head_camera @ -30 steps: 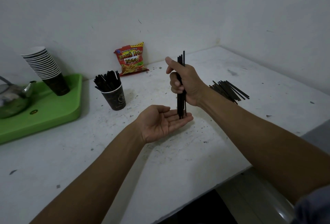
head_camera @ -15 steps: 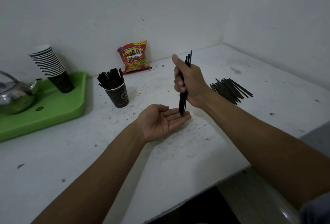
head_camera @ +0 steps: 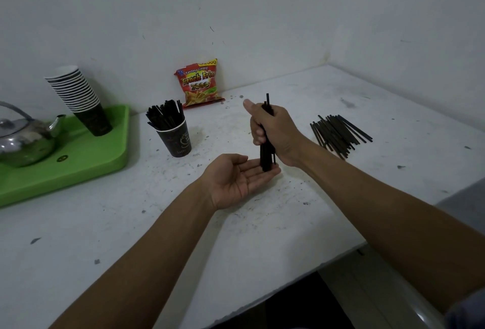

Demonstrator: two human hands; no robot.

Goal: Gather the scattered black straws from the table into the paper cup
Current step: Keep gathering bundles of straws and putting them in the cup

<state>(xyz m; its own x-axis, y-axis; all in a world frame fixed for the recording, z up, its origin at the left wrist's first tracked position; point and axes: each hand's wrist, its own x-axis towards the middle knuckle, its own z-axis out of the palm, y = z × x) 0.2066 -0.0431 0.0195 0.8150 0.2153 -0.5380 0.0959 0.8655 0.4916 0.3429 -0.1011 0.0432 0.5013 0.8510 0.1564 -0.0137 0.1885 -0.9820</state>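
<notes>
My right hand (head_camera: 275, 132) grips a bundle of black straws (head_camera: 266, 156) held upright above the white table (head_camera: 183, 223). The bundle's lower ends rest on the fingers of my left hand (head_camera: 236, 179), which lies palm up and open beneath them. A dark paper cup (head_camera: 176, 139) stands to the left, holding several black straws (head_camera: 165, 116). A pile of loose black straws (head_camera: 338, 133) lies on the table to the right of my right hand.
A green tray (head_camera: 78, 163) at the left carries a metal teapot (head_camera: 23, 139) and a tilted stack of paper cups (head_camera: 78, 97). A red snack bag (head_camera: 199, 82) leans on the back wall. The table's front edge runs near my right forearm.
The straw bundle has slid a little lower in my right hand, its ends staying on my left palm. The camera view has shifted slightly; both hands keep their places.
</notes>
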